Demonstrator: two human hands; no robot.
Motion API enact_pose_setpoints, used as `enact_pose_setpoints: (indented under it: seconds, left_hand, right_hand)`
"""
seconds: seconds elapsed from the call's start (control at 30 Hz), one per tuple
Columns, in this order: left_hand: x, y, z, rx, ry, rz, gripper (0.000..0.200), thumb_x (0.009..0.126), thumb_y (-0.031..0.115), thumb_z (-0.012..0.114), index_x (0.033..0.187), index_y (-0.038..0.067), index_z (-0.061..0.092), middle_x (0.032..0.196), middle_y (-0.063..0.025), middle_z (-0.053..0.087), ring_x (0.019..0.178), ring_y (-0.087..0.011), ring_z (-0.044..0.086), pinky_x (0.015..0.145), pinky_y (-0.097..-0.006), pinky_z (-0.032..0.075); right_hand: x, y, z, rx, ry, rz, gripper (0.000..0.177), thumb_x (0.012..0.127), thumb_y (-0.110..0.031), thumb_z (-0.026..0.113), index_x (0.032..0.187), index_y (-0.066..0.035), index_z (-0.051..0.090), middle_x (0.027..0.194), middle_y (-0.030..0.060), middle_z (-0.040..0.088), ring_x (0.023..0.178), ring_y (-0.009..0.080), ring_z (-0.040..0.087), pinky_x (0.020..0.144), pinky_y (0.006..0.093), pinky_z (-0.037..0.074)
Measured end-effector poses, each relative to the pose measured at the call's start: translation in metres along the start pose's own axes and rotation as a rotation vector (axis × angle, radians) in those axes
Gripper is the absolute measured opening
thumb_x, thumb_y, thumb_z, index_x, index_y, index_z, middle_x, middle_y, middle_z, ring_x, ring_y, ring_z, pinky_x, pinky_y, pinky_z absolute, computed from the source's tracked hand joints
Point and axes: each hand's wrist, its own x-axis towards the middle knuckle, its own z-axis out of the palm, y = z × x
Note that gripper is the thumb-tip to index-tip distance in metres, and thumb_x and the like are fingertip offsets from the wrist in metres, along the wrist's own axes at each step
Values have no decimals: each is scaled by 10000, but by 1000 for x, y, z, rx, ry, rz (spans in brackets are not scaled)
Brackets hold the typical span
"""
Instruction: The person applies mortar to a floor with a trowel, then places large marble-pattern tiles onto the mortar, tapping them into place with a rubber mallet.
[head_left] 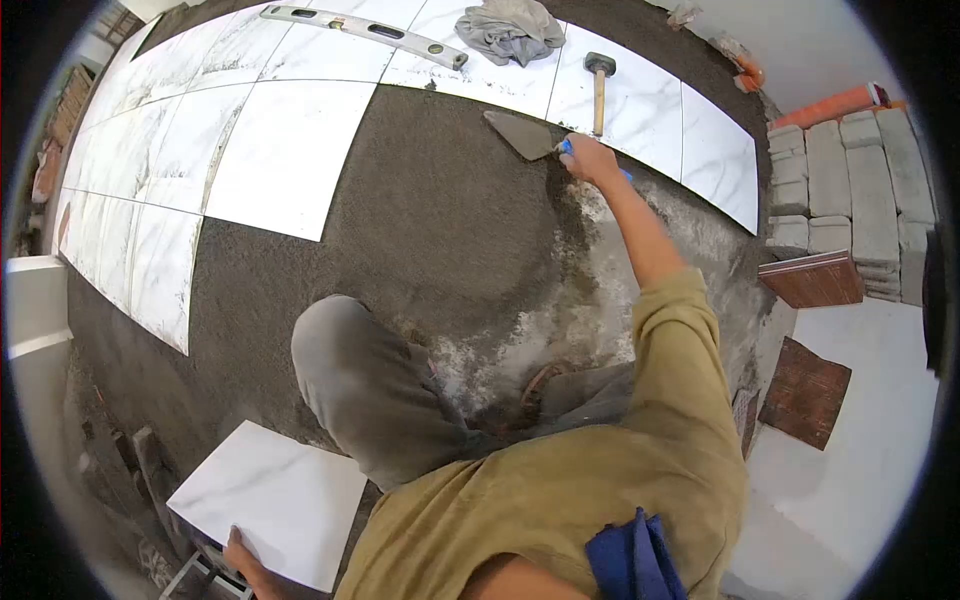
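My right hand is wrapped round the blue handle of a pointed trowel. The trowel's blade lies over the grey mortar bed, close to the edge of the laid marble-patterned tiles. Down at the lower left, my left hand grips the edge of a loose white tile, thumb on top; the fingers beneath are hidden. A mallet with a dark head and wooden handle rests on the tiles just beyond my right hand.
A spirit level and a crumpled grey cloth lie on the far tiles. Stacked grey blocks, an orange pipe and reddish-brown tile pieces are at the right. My bent knee is beside the mortar.
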Motion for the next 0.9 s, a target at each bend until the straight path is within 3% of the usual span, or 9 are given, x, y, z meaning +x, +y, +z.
enact_pose_setpoints:
  seconds: [0.03,0.17,0.27,0.43,0.57,0.67,0.77,0.83,0.9]
  left_hand:
    - [0,0,0,-15,-13,-15,432,847,212,676,1025,-176,607,930,-175,655,777,-247,612,716,-361,498]
    - [5,-10,-6,-14,10,5,395,848,223,679,980,-146,633,870,-133,649,732,-231,601,688,-344,488]
    - [-2,-5,-10,83,-20,24,375,860,223,670,992,-127,640,874,-121,644,739,-231,602,697,-339,486]
    - [-59,38,17,-73,-70,-32,374,881,224,653,1017,-124,639,914,-125,647,784,-228,611,724,-339,486]
    - [-29,13,0,-72,-128,6,395,893,227,647,1053,-133,633,961,-136,658,814,-236,627,742,-345,494]
    - [-33,19,-2,-36,-152,-1,399,890,233,660,1058,-128,640,972,-132,661,822,-231,630,746,-341,495]
    - [-31,19,-1,-63,-133,-35,398,890,232,663,1057,-128,643,963,-120,660,804,-218,623,734,-334,493]
    - [-25,13,1,-54,-80,-18,398,887,236,666,1055,-125,648,953,-105,659,788,-209,617,724,-331,491]
    - [-23,13,0,-35,-40,-3,399,884,243,670,1047,-121,655,945,-98,659,782,-206,614,720,-331,490]
  right_hand:
    - [8,4,2,-38,29,-80,343,850,-300,612,1067,-41,552,1099,180,638,1025,360,618,859,492,502]
    - [29,12,-2,-64,-106,22,365,842,-302,611,1115,-61,592,1174,149,622,1094,330,605,885,475,509]
    - [30,29,8,-90,-28,42,378,839,-306,611,1136,-73,621,1157,145,646,1086,335,616,892,473,512]
    - [28,48,9,13,-165,148,368,809,-316,644,1111,-106,659,1106,152,682,1029,350,642,875,476,514]
    - [-10,40,25,73,-185,-57,364,789,-287,679,1087,-79,662,1076,180,672,998,370,635,876,449,500]
    - [-39,12,14,93,-321,-267,376,789,-296,688,1094,-79,659,1068,192,663,993,376,630,878,447,496]
    - [-38,4,22,84,-197,-331,379,798,-310,680,1096,-76,656,1067,202,658,1009,377,625,874,448,497]
    - [-3,2,23,90,-101,-101,399,823,-317,655,1136,-69,630,1158,169,643,1090,366,602,906,471,491]
    - [21,-9,17,28,-187,1,409,827,-321,654,1129,-47,627,1136,181,651,1081,365,608,898,472,494]
